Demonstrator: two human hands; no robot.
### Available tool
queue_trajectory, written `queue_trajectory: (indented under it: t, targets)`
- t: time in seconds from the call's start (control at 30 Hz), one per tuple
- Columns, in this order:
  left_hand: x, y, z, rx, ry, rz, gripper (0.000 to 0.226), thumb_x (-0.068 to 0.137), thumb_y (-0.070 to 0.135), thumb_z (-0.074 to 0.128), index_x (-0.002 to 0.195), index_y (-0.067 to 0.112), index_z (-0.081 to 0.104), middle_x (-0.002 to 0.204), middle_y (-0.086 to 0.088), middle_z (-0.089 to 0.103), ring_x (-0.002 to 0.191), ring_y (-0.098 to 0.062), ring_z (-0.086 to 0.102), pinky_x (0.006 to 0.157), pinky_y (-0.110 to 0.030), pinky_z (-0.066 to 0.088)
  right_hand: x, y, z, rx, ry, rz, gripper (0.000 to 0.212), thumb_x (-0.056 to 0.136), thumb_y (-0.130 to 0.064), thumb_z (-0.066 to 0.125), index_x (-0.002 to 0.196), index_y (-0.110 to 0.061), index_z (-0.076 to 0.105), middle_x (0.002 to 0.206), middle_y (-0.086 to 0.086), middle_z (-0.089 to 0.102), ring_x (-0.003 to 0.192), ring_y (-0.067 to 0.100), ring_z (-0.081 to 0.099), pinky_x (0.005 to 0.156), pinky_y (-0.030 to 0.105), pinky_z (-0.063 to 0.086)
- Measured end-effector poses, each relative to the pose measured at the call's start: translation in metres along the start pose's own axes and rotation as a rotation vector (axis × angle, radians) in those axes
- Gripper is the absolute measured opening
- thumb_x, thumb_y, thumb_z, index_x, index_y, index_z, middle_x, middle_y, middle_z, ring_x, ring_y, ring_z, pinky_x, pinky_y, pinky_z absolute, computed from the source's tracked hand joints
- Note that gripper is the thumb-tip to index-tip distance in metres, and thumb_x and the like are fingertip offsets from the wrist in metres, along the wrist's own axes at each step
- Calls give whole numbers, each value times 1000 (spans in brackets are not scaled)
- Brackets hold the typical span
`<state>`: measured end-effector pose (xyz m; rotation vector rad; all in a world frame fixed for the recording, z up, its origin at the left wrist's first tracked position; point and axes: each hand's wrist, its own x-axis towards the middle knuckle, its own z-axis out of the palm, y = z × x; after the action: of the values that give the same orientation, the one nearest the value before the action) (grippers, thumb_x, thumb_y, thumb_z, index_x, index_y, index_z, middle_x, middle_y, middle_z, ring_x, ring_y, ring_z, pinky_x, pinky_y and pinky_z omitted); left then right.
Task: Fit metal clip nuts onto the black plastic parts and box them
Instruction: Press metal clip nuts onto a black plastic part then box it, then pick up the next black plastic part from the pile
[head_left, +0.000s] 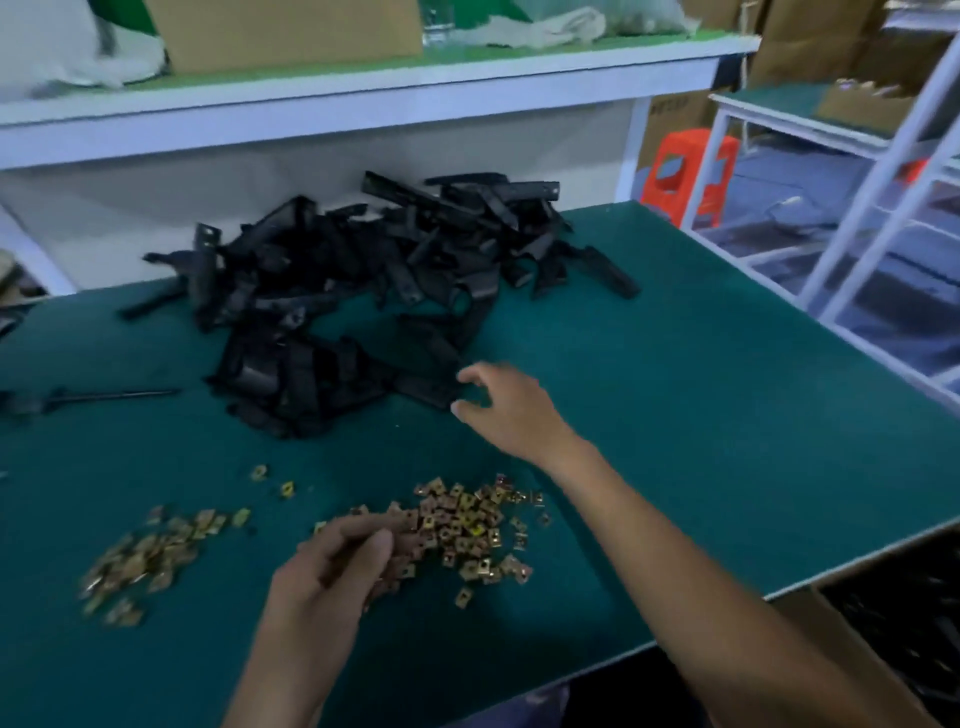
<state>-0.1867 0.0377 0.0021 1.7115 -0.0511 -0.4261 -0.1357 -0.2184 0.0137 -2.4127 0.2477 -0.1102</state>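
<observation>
A big heap of black plastic parts (363, 270) lies at the back of the green table (701, 374). Gold metal clip nuts (467, 525) are scattered in a pile near the front, with a second pile (140, 561) to the left. My left hand (332, 566) lies at the edge of the nearer pile with its fingers curled in among the clip nuts; motion blur hides whether it pinches one. My right hand (506, 405) reaches toward the near edge of the black heap, fingers spread and curved, right by one black part (426, 389), holding nothing.
A cardboard box (852, 649) holding black parts stands below the table's right front edge. A black rod-like tool (88, 397) lies at the left. A white shelf (363, 98) with a carton runs behind the table. White racking (857, 208) and an orange stool (685, 171) stand at right.
</observation>
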Motion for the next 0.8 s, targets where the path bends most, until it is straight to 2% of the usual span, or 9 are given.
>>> queue_trajectory:
  t: [0.1,0.2,0.27,0.33,0.37,0.5,0.6,0.7,0.8]
  targets:
    - [-7,-4,-13,-39,25,-22,27,96,10,61,86,27,80,91,-4,78,83,-17,74,78,-32,52,38,-9,35,-268,-80,-32,62,96,-54,59,146,-21,46,146,10,43,133,35,40,105,46,42]
    - [-18,0,-25,-50,33,-47,20,97,10,60,94,18,78,92,-2,79,82,-12,74,71,-25,49,51,-6,51,-412,-19,-5,57,97,-52,59,139,-13,52,135,14,49,123,37,49,101,46,47]
    - [-21,1,-30,-46,46,-47,18,97,11,59,98,18,76,93,0,79,81,-10,73,69,-26,48,51,0,47,-259,-13,44,42,92,-43,67,116,-9,61,112,11,57,97,27,58,80,38,51]
    - [-20,0,-33,-45,58,-40,18,98,11,58,99,16,75,92,0,79,77,-8,73,69,-27,48,45,8,36,-98,30,110,25,85,-32,70,85,-16,51,84,2,52,68,17,50,55,32,37]
    - [-19,-1,-33,-45,59,-40,17,98,10,58,99,14,75,92,-2,78,76,-8,72,67,-26,49,40,12,30,-36,68,136,26,85,-28,68,81,-19,44,79,0,50,65,16,48,52,32,32]
    - [-14,0,-23,-58,53,-49,18,97,6,60,95,14,76,89,-4,78,78,-17,72,60,-16,52,4,19,-1,336,218,171,19,97,-25,64,95,-15,48,84,6,68,73,28,70,70,46,58]
    - [-11,-4,-14,67,23,-5,25,98,17,62,89,36,76,95,9,77,85,-7,70,72,-20,51,-31,21,-32,552,371,102,10,96,-22,66,96,-19,56,84,4,72,73,21,72,71,42,61]
    - [-12,-6,-8,177,-1,54,28,98,27,62,90,53,70,99,24,72,89,5,67,78,-23,51,-69,24,-66,553,527,6,8,89,-30,69,95,-33,64,79,-1,71,63,14,66,62,31,55]
    - [-11,-5,-3,281,1,122,23,97,35,61,96,57,66,101,32,68,95,11,63,78,-19,49,-101,30,-95,269,610,-16,18,83,-44,66,98,-35,66,79,-10,68,68,10,62,72,25,51]
